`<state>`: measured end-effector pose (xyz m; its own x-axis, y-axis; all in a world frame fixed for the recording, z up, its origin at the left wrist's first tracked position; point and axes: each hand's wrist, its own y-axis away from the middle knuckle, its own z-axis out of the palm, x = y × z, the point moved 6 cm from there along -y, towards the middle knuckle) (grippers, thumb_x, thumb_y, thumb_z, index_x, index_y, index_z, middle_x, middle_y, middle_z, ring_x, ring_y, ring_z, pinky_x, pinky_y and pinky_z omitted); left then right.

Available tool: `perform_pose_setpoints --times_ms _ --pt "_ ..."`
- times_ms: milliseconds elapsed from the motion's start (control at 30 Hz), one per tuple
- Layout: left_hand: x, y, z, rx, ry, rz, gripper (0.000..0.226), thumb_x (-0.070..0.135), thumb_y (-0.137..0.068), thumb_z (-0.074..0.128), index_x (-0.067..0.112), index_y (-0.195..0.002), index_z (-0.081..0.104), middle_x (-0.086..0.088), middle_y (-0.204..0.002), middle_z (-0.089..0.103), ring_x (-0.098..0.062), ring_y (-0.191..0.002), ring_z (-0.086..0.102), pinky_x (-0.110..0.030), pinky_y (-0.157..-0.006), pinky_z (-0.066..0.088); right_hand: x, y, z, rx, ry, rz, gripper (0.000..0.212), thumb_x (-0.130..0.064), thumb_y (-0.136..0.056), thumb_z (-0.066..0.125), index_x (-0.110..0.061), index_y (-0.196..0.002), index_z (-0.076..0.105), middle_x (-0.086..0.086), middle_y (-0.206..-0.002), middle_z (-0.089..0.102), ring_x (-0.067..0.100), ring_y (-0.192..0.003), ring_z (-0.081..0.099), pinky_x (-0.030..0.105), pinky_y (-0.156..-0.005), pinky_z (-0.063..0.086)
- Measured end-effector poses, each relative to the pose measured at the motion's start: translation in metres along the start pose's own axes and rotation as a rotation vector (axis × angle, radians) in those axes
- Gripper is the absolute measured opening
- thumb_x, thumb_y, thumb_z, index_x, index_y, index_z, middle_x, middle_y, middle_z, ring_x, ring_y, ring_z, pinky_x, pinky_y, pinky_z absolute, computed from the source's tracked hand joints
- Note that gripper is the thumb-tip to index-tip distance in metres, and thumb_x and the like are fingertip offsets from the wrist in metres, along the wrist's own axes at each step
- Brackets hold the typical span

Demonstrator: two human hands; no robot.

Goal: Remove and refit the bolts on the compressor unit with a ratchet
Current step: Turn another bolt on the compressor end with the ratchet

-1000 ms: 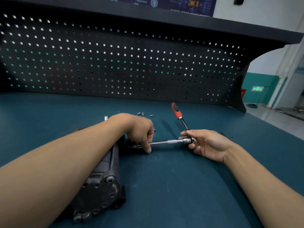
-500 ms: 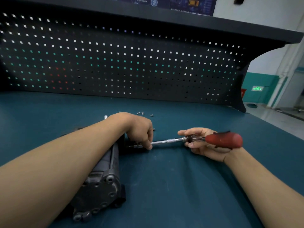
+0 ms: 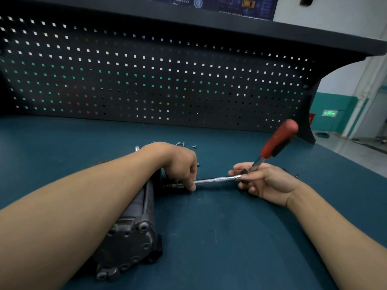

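Left hand (image 3: 180, 164) pinches extension bar (image 3: 215, 180) at compressor (image 3: 129, 237), right hand (image 3: 266, 183) grips ratchet (image 3: 276, 141); loose bolts (image 3: 183, 144) beyond compressor, left forearm (image 3: 83, 197) partly covers it

Illumination is dim and cool; the brightest zone is the open room (image 3: 360, 126) far right of the grip. The red handle of the ratchet (image 3: 278, 139), just above the right hand (image 3: 266, 183), is motion-blurred, and soft forearm shadows lie on the bench top (image 3: 230, 237) below the grip. Wide-angle distortion bows the pegboard (image 3: 167, 80) behind it.
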<state>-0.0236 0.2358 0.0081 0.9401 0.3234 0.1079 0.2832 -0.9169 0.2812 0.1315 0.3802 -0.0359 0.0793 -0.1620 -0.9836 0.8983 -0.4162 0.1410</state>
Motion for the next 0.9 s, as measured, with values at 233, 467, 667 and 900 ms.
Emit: perform_pose_setpoints --times_ms 233,467,667,900 --pt "-0.0013 -0.0008 -0.0005 0.009 -0.001 -0.005 0.022 0.042 -0.081 0.08 0.028 -0.074 0.064 0.014 -0.075 0.065 -0.005 -0.068 0.057 -0.022 -0.062 0.045 0.0003 -0.0003 -0.0023 0.027 0.016 0.004 0.023 -0.016 -0.072 0.075 -0.014 -0.094 0.079 0.014 -0.109 0.074 0.019 -0.059 0.063 0.019 -0.043 0.046" --pt "-0.0011 -0.0005 -0.0006 0.014 0.0 -0.005 0.025 0.042 -0.08 0.082 0.028 -0.073 0.063 0.01 -0.08 0.068 -0.01 -0.072 0.059 -0.023 -0.062 0.044 -0.0008 -0.0003 0.0015 0.064 0.078 0.001 0.049 -0.042 -0.06 0.081 -0.013 -0.099 0.077 0.008 -0.089 0.069 0.012 -0.047 0.05 0.018 -0.037 0.037" --pt "-0.0012 -0.0001 -0.0008 0.015 0.022 -0.006 0.024 0.041 -0.079 0.083 0.026 -0.074 0.065 0.004 -0.085 0.071 -0.015 -0.075 0.062 -0.025 -0.067 0.047 0.0014 -0.0023 -0.0047 0.099 0.056 0.017 0.051 -0.04 -0.073 0.073 -0.006 -0.11 0.074 0.0 -0.063 0.048 0.011 -0.042 0.047 0.018 -0.036 0.036" --pt "-0.0022 -0.0012 0.0001 0.018 0.032 -0.007 0.025 0.04 -0.077 0.084 0.025 -0.075 0.065 0.005 -0.08 0.069 -0.016 -0.073 0.06 -0.027 -0.07 0.049 0.004 -0.0017 -0.0038 0.043 -0.05 0.068 0.039 -0.03 -0.075 0.073 -0.004 -0.105 0.071 0.005 -0.075 0.068 0.011 -0.05 0.056 0.017 -0.041 0.044"
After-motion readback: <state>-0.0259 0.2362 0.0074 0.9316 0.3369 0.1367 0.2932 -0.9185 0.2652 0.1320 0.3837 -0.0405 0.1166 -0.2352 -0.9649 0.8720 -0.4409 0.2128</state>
